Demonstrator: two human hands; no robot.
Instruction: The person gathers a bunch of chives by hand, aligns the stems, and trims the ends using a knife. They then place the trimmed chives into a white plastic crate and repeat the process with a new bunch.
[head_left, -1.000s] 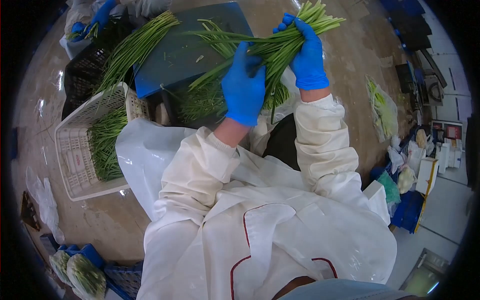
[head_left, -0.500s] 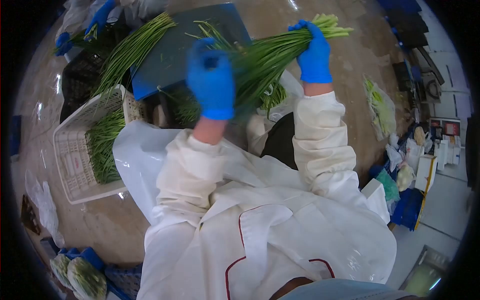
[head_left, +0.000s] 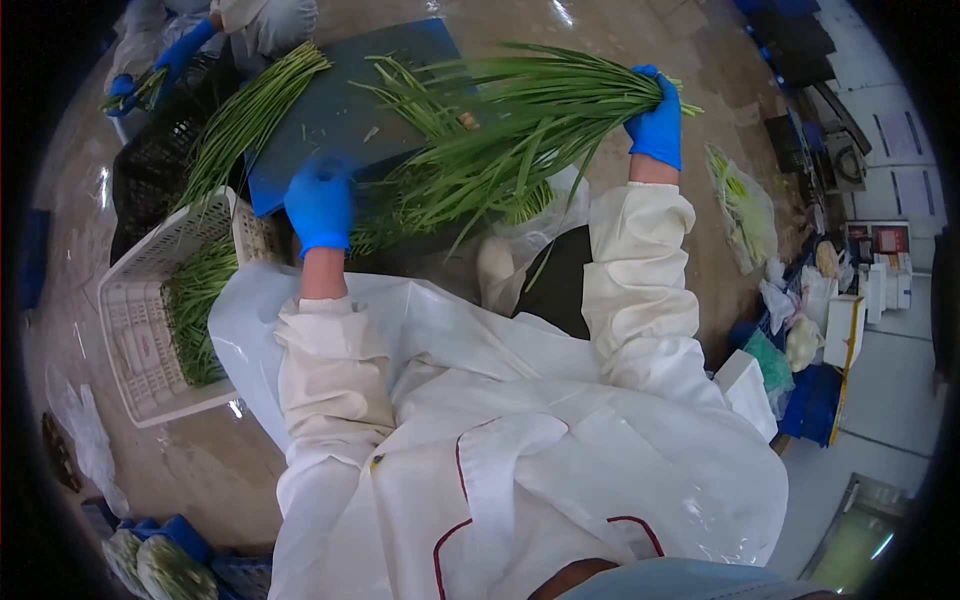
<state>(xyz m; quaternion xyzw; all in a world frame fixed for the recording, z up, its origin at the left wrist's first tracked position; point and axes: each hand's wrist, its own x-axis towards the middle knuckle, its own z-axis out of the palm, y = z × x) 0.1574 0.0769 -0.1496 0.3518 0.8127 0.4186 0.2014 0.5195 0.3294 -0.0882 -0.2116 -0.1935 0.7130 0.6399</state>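
The right hand (head_left: 655, 118) was clamped on 1 bunch of green stalks (head_left: 560, 92), its grip near the pale stem ends. These projected past the fist — the leaves fanned leftward, across the right edge of the blue board (head_left: 350, 100) as viewed. The left hand (head_left: 320, 205) was positioned at the near edge, close to the near left corner. It was blurred; whether its grip was empty or closed on a stalk could not be determined. Loose stalks (head_left: 405, 90) lay toward the right edge; a second bundle (head_left: 262, 112) lay across the left edge, leaves toward the white crate (head_left: 130, 330).

Step in hand, as judged: 1-handed support of the bunch, with the left hand apart. The next move called for firm retention at the stems — leaves clear of the loose stalks.
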